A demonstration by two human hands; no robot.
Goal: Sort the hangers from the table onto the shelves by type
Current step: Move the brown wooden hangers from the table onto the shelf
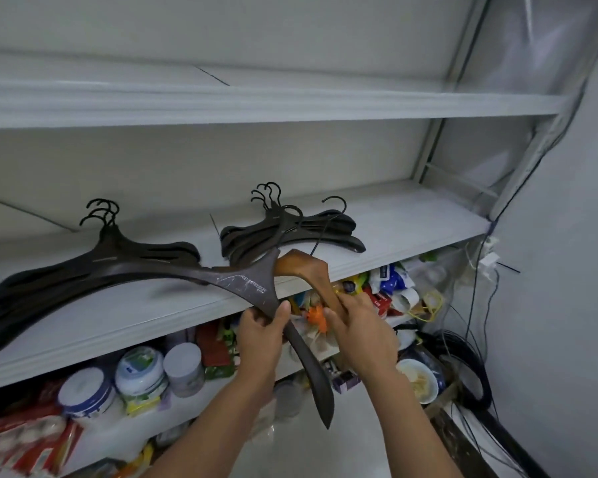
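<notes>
In front of the shelf (411, 232), the left hand (261, 334) grips a dark hanger (242, 281), the right hand (359, 334) a lighter wooden hanger (304, 270), fingers curled on each.

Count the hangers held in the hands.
2. A dark brown hanger is gripped by the left hand; a lighter brown wooden hanger is gripped by the right hand. Another could be hidden behind the hands.

Even, soft light — edges bowed, lower-left blurred.
</notes>
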